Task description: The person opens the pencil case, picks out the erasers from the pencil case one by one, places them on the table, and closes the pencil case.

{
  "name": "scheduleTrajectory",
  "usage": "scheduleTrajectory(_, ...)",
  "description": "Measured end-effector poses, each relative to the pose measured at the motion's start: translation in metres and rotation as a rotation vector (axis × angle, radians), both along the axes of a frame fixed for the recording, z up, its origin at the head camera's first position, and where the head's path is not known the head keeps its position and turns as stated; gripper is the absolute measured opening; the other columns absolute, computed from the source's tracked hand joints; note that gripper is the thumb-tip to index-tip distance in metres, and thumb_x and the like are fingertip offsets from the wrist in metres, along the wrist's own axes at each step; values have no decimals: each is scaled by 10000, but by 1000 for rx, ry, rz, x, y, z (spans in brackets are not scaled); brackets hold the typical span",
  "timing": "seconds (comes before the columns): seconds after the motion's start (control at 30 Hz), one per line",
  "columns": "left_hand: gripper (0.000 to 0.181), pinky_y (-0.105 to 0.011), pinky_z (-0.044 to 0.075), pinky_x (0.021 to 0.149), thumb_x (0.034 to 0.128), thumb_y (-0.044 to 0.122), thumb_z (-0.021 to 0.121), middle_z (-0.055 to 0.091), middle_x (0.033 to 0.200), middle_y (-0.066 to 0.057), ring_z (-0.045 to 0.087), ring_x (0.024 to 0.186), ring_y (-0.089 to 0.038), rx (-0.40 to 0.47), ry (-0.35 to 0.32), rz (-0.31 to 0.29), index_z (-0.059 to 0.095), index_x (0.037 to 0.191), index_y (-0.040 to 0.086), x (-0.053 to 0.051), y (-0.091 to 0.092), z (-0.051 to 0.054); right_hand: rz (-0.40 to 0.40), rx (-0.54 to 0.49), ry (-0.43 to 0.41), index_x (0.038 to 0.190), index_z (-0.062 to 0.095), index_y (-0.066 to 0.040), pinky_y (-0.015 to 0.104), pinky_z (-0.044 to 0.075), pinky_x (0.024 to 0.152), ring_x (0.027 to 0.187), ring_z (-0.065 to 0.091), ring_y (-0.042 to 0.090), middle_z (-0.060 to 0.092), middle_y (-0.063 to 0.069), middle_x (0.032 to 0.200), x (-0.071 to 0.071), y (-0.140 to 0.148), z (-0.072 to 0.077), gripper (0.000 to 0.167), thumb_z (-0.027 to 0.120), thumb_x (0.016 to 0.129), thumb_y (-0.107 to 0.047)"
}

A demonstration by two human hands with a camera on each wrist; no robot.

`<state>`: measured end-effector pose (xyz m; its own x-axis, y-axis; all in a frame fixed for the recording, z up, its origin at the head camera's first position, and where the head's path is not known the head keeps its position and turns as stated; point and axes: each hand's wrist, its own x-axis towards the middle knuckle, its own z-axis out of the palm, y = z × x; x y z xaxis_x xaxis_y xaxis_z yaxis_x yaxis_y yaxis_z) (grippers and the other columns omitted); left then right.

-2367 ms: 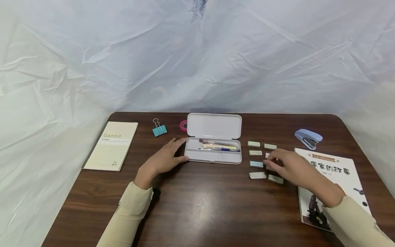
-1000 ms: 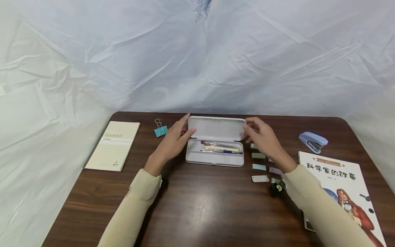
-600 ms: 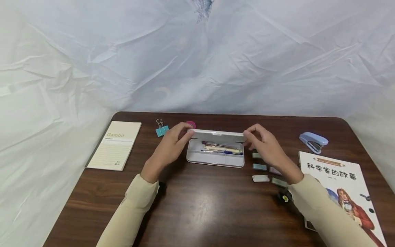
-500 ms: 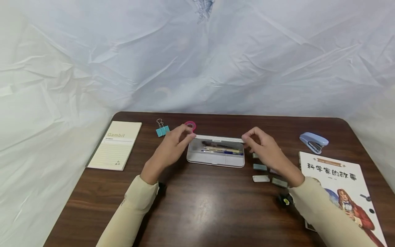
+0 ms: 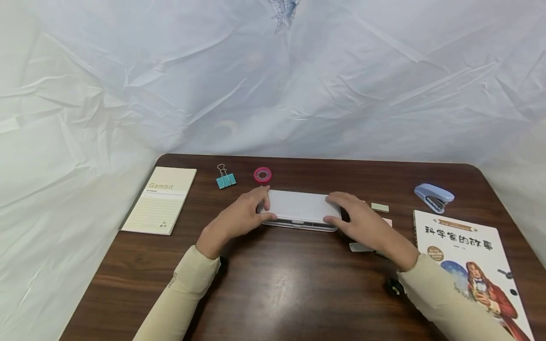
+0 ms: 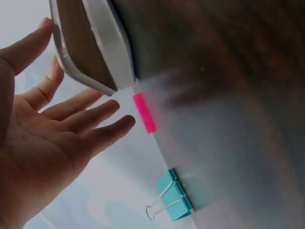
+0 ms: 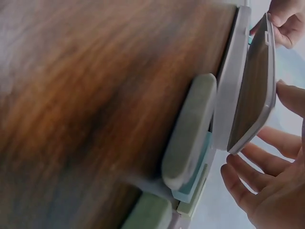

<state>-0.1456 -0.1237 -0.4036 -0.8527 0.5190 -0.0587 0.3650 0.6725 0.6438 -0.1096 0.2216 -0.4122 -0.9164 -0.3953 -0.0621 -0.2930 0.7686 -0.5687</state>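
Observation:
A white pencil case (image 5: pixel 298 206) lies in mid-table, its lid lowered over the base and a narrow gap left along the front. At its left end my left hand (image 5: pixel 239 215) touches the lid with thumb and index finger; the left wrist view shows the other fingers spread beside the lid (image 6: pixel 78 45). My right hand (image 5: pixel 364 225) lies against the right end, thumb near the front edge and fingers toward the back. In the right wrist view the lid (image 7: pixel 257 81) slants above the base (image 7: pixel 228 90). The pens inside are hidden.
Several erasers (image 5: pixel 379 207) lie right of the case, partly behind my right hand. A pink tape roll (image 5: pixel 262 174) and teal binder clip (image 5: pixel 226 181) lie behind left. A notepad (image 5: pixel 159 201) is far left; a blue stapler (image 5: pixel 433 196) and book (image 5: pixel 460 241) are right.
My right hand has left the erasers for the case. Both hands have swung the lid forward and down from standing open, covering the pens. The tape roll now shows fully.

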Motion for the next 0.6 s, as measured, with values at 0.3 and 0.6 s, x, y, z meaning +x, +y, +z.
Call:
scheduleTrajectory(0.3, 491, -517, 533, 1299, 1029, 289, 894, 537, 1713, -180, 613, 1535, -343, -89, 34, 19, 639, 1380, 59, -1, 4, -9, 29, 56, 54, 1660, 572, -7, 725, 487, 1274, 1625, 495, 537, 464, 278, 1782, -1, -8, -5, 684, 777, 1113, -364)
scheduleTrajectory(0.6, 760, -515, 538, 1296, 1029, 324, 892, 523, 1697, -134, 649, 1479, -332, -141, 53, 27, 559, 1658, 57, 0, 5, -7, 37, 88, 96, 1649, 580, 20, 720, 519, 1241, 1600, 525, 542, 474, 296, 1770, -1, -11, -6, 690, 804, 1094, -323)
